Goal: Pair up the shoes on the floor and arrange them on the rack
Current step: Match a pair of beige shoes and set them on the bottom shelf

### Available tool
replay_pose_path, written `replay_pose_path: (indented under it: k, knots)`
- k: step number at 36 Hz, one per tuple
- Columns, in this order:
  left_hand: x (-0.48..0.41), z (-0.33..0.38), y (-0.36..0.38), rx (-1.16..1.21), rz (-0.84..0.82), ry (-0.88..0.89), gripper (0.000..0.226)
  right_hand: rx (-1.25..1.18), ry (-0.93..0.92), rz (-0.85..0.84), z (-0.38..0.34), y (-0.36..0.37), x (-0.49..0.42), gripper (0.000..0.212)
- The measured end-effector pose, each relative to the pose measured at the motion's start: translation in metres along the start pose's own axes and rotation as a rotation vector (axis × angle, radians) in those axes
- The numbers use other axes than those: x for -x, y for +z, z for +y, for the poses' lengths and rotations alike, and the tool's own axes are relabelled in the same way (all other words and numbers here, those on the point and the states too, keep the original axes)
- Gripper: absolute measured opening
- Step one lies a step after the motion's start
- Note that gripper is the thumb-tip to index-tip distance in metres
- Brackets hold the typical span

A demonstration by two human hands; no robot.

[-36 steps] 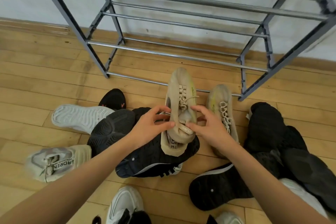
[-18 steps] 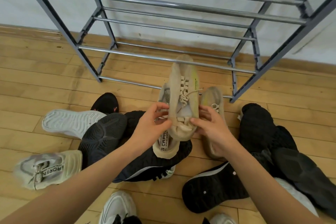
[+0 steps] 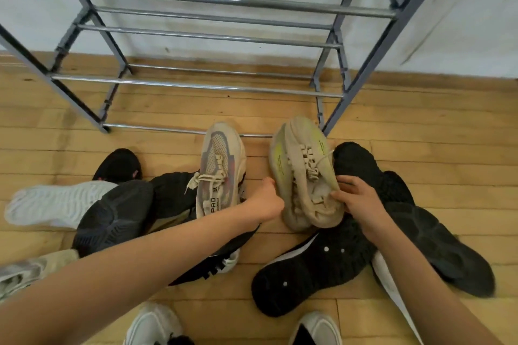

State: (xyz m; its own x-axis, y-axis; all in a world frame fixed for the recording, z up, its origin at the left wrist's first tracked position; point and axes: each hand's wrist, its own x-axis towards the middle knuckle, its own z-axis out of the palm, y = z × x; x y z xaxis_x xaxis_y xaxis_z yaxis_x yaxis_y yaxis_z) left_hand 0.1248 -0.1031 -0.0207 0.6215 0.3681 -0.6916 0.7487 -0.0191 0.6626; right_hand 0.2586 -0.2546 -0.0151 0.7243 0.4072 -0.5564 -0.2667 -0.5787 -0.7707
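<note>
Beige shoes [image 3: 305, 176] pressed together by both hands [image 3: 357, 199]; rack [image 3: 196, 87] holds nothing.

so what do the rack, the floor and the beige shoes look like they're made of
Rack: metal, going by the shiny chrome-like rails and grey painted posts. Floor: wood or wood-look planks, with visible grain and seams. Beige shoes: probably knit fabric uppers, matte and soft where the right hand grips them.

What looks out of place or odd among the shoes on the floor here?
Several shoes lie upside down in the heap: a white sole at left, a dark sole overlapping it, and a black sole in front. The rack holds nothing, and both hands grip the beige pair.
</note>
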Motion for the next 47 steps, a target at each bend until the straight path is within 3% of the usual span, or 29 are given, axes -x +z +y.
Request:
replay_pose_path:
  k: [8,18,22,26,32,40,47]
  knots:
    - [-0.025,0.009,0.025,0.112,-0.01,-0.157,0.052,0.044,0.018,-0.045,0.01,-0.012,-0.011,0.062]
    - [-0.037,0.003,0.031,0.366,0.025,-0.227,0.055,0.105,0.003,-0.118,0.009,-0.017,-0.01,0.037]
    - [-0.026,0.004,0.021,0.476,-0.038,-0.168,0.052,0.005,-0.006,-0.204,0.004,-0.022,-0.007,0.035]
    - [-0.016,0.007,-0.001,0.503,0.036,-0.071,0.05,-0.205,0.044,-0.349,-0.001,-0.029,-0.003,0.028]
    - [0.005,0.008,-0.031,0.538,0.14,0.001,0.045,-0.284,0.0,-0.465,-0.013,-0.009,0.002,0.031]
    - [0.025,0.001,-0.075,0.824,0.277,0.059,0.039,-0.416,-0.127,-0.464,-0.037,0.03,0.006,0.038]
    - [0.029,-0.014,-0.129,0.893,0.37,0.03,0.041,-0.399,-0.127,-0.361,-0.054,0.062,-0.004,0.039]
